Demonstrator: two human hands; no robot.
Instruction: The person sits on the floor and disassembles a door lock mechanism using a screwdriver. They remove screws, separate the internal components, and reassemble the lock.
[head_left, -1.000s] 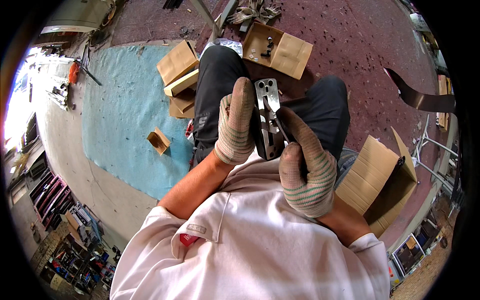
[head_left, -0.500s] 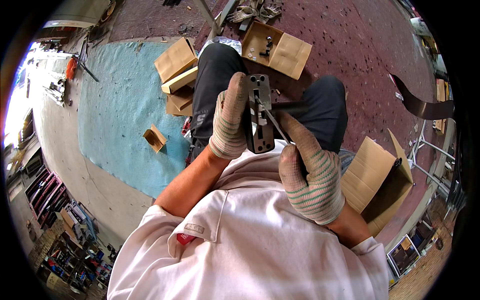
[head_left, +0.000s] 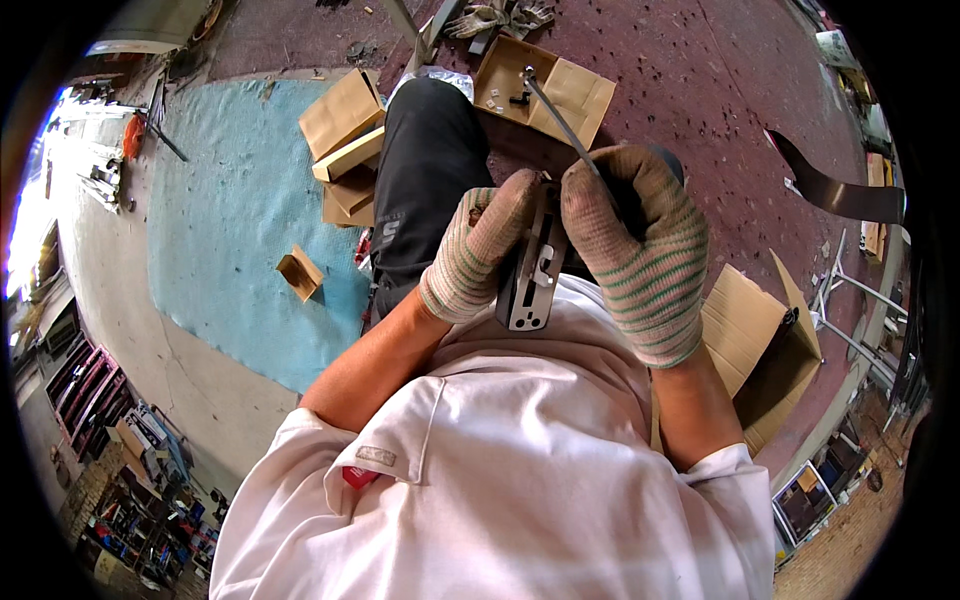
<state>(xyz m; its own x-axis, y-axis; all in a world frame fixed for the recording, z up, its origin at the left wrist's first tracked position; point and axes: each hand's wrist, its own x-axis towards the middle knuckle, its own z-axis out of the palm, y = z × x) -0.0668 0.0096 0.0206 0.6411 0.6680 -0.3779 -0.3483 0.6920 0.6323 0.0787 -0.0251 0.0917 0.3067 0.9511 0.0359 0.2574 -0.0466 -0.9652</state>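
Observation:
My left hand (head_left: 478, 245), in a striped knit glove, is closed round a narrow dark metal fitting (head_left: 532, 280) with a slotted, silvery plate and small round holes. The fitting stands lengthwise above my lap, its lower end tilted toward my shirt. At its upper end my right hand (head_left: 640, 240), gloved alike, pinches a thin metal rod (head_left: 562, 118) between thumb and fingers. The rod points away from me and up to the left, over an open carton; whether it has a handle is hidden by the glove. My right thumb is close beside the fitting.
An open carton (head_left: 588, 95) with small black and white parts lies beyond my knees. Flattened cardboard boxes (head_left: 340, 110) and a small carton (head_left: 300, 273) are on the left by a blue mat (head_left: 225, 220). A large open box (head_left: 745, 325) stands at my right; gloves (head_left: 500, 18) lie far ahead.
My right hand has moved up, and the rod has swung from the fitting's slotted face to point away from me. The fitting has been turned and tilted, with my left hand still round it.

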